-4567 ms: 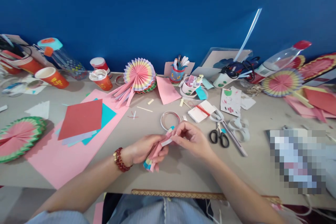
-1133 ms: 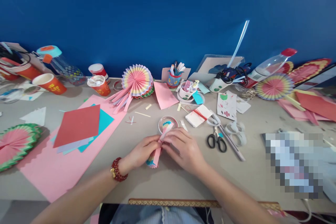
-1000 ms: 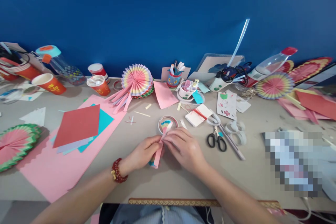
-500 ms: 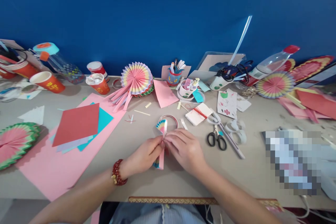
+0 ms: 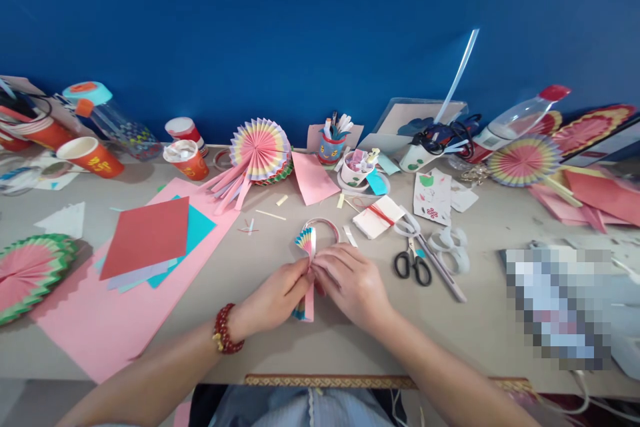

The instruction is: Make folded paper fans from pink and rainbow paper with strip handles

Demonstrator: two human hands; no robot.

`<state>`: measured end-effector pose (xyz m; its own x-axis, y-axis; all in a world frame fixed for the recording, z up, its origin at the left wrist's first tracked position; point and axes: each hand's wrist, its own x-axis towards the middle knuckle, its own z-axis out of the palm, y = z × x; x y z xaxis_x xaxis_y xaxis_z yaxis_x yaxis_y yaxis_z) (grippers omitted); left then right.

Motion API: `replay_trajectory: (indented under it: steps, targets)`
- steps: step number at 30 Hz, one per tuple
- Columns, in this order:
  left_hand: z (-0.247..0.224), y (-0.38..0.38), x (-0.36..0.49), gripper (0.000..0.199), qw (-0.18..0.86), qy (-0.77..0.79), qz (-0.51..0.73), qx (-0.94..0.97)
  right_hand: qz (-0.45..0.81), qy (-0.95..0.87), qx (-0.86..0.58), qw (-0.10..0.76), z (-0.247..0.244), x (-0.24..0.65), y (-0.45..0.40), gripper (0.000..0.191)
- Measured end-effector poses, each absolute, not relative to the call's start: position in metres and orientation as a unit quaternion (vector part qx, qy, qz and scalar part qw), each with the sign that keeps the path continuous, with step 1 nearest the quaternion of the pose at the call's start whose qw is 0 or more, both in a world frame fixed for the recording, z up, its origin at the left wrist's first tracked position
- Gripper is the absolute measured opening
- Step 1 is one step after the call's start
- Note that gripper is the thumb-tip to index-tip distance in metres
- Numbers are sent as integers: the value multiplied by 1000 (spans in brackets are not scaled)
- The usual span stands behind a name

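Head view: the pleated paper [image 5: 309,307] is held upright in front of the person, above the near half of the worktop [image 5: 270,240]. It is pink, with yellow and blue bands toward its ends. Its far end is spread into a small fan; its near end is narrower and projects below the fingers. A white strip [image 5: 314,240] runs along the right edge of the fan; its material cannot be told.

Hand state: the left hand [image 5: 277,293] pinches the pleated paper at mid-length from the left side. The right hand [image 5: 353,280] closes on the same point from the right, thumb and fingertips meeting those of the left. The exact contact is partly hidden by the fingers.

Surroundings: a tape roll [image 5: 337,232] lies just beyond the fan. Scissors [image 5: 412,260] lie to the right of the right hand, apart from it.

Handling, as judged: the part should be very light, stiff along its folds and springy across them. Individual pleats are probably easy to crush or tear. Grip the gathered middle, where the layers stack, with light, even pressure. Avoid squeezing the fanned edge; bare paper should offer adequate friction.
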<state>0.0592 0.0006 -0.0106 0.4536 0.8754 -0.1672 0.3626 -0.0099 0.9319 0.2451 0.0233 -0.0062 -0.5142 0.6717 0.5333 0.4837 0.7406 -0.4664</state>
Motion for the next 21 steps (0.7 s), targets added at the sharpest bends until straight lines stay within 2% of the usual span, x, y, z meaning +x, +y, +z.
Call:
replay_trajectory:
  steps: [13, 21]
  targets:
    - [-13, 1, 57, 29, 551, 456, 243, 656, 181, -848, -338, 365, -9, 248, 26, 16]
    - [-16, 2, 56, 26, 561, 453, 238, 651, 169, -854, -338, 358, -7, 247, 26, 13]
